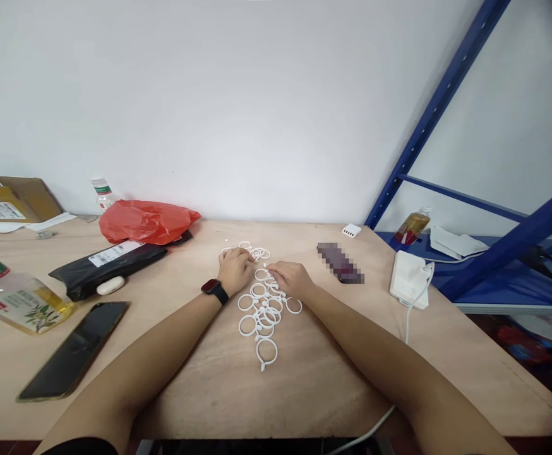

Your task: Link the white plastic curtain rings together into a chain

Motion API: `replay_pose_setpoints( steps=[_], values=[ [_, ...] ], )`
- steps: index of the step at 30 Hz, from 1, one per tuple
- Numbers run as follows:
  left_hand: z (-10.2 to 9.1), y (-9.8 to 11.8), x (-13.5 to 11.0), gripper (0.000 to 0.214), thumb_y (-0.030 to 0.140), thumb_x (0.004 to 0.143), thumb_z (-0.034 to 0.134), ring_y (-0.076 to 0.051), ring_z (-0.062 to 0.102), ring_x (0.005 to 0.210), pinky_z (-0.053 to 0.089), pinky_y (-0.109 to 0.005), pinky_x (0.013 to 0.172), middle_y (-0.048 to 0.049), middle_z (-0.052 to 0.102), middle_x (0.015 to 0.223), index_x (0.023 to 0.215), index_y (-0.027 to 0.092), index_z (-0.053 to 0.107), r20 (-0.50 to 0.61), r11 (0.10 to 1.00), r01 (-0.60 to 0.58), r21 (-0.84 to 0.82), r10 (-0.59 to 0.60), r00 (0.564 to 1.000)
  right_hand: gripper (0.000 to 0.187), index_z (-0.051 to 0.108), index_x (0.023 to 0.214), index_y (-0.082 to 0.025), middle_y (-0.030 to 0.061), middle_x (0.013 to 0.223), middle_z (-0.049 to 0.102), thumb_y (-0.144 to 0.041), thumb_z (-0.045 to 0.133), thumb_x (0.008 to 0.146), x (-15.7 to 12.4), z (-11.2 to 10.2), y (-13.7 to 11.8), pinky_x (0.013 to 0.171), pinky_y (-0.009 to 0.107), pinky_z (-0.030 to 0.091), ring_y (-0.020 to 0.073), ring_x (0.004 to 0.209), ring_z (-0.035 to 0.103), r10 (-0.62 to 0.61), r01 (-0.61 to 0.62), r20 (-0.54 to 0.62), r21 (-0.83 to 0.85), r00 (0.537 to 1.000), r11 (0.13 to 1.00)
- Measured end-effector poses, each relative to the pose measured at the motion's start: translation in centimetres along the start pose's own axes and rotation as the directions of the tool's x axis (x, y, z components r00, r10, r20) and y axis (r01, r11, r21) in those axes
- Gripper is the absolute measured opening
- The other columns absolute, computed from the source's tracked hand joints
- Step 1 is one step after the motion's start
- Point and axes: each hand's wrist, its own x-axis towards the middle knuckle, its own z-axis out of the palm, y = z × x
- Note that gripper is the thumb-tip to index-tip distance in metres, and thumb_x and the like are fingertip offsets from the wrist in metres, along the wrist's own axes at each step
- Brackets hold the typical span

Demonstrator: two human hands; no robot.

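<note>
Many white plastic rings, each with a small tab, lie on the wooden table between my arms; they look like curtain rings. The larger pile (pixel 267 309) runs toward me, with one loose ring (pixel 267 351) at its near end. My left hand (pixel 236 268), wearing a black watch (pixel 215 290), rests by the smaller far cluster (pixel 257 253). Its fingers are curled together, and what is under them is hidden. At the pile's far end my right hand (pixel 291 279) has thumb and fingers pinched on a white ring (pixel 261 274).
On the left are a phone (pixel 74 351), a bottle of yellow liquid (pixel 15 297), a black package (pixel 110 265), a white case (pixel 110 285), a red bag (pixel 148 221) and a cardboard box (pixel 30 196). To the right lie a blurred-out device (pixel 341 262), a white charger (pixel 406 281) with cable, and blue shelving (pixel 427 120).
</note>
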Motion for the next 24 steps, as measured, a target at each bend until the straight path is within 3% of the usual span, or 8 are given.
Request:
replay_pose_setpoints(
  steps=[5, 11, 14, 18, 24],
  values=[
    [-0.18, -0.25, 0.01, 0.037, 0.019, 0.078, 0.052, -0.031, 0.052, 0.112, 0.032, -0.047, 0.093, -0.0106, 0.065, 0.117, 0.114, 0.022, 0.063, 0.071, 0.982, 0.125, 0.14, -0.136, 0.988, 0.026, 0.064, 0.114, -0.02, 0.0056, 0.096, 0.074, -0.02, 0.045, 0.096, 0.11, -0.08, -0.62, 0.072, 0.027, 0.052, 0.0153, 0.081, 0.068, -0.09, 0.091, 0.095, -0.008, 0.991, 0.996],
    [-0.45, -0.57, 0.1, 0.031, 0.022, 0.087, 0.046, -0.029, 0.054, 0.106, 0.033, -0.045, 0.087, -0.0095, 0.069, 0.109, 0.114, 0.023, 0.063, 0.092, 0.984, 0.126, 0.127, -0.138, 0.986, 0.026, 0.065, 0.113, -0.02, 0.0053, 0.094, 0.074, -0.021, 0.046, 0.096, -0.1, 0.18, -0.16, 0.074, 0.026, 0.053, 0.0147, 0.08, 0.069, 0.003, -0.003, 0.01, 0.012, 1.0, 1.0],
    [-0.2, -0.62, 0.07, 0.027, 0.022, 0.089, 0.048, -0.028, 0.056, 0.101, 0.034, -0.044, 0.086, -0.009, 0.07, 0.105, 0.11, 0.024, 0.065, -0.046, 0.998, 0.023, 0.06, -0.02, 0.999, 0.025, 0.066, 0.113, -0.022, 0.005, 0.098, 0.074, -0.022, 0.048, 0.096, -0.11, 0.31, -0.05, 0.078, 0.026, 0.054, 0.0154, 0.085, 0.07, 0.048, -0.047, -0.033, 0.028, 0.998, 0.999],
    [0.13, -0.64, 0.02, 0.021, 0.02, 0.091, 0.049, -0.025, 0.058, 0.093, 0.039, -0.043, 0.084, -0.0088, 0.069, 0.099, 0.104, 0.022, 0.065, -0.221, 0.979, -0.203, -0.015, 0.195, 0.956, 0.028, 0.063, 0.118, -0.021, 0.0049, 0.095, 0.074, -0.024, 0.05, 0.094, -0.06, 0.26, -0.25, 0.076, 0.026, 0.054, 0.0157, 0.081, 0.07, 0.109, -0.108, -0.039, 0.035, 0.993, 0.994],
    [-0.09, 0.25, -0.31, 0.02, 0.021, 0.093, 0.048, -0.02, 0.059, 0.096, 0.047, -0.038, 0.085, -0.0089, 0.067, 0.099, 0.103, 0.021, 0.066, -0.234, 0.851, -0.513, -0.116, 0.478, 0.846, 0.046, 0.044, 0.138, -0.021, 0.0033, 0.098, 0.072, -0.028, 0.051, 0.094, -0.1, 0.14, -0.19, 0.066, 0.024, 0.053, 0.0134, 0.07, 0.067, 0.278, -0.271, -0.055, 0.118, 0.959, 0.955]
  ],
)
